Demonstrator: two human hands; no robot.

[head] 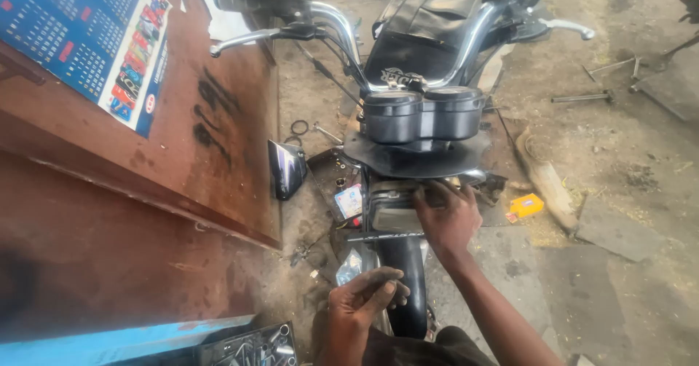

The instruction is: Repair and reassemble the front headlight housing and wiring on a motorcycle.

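Note:
A black motorcycle faces me, with twin round gauges (422,113) above a flat black plate (415,158). My right hand (448,217) reaches up under that plate, its fingers curled on the dark front bracket (397,209) at the steering head. My left hand (358,304) sits lower, beside the black front mudguard (408,278). Its greasy fingers are folded in against the thumb, and I see nothing in it. A thin metal rod (382,236) crosses the fork between my two hands.
A rust-red metal door (182,162) with a blue calendar poster (95,38) stands close on the left. On the dirt floor lie a black cowl piece (285,168), a parts tray (328,169), a small packet (349,200), a yellow box (526,206), spanners (582,98) and a tool case (251,348).

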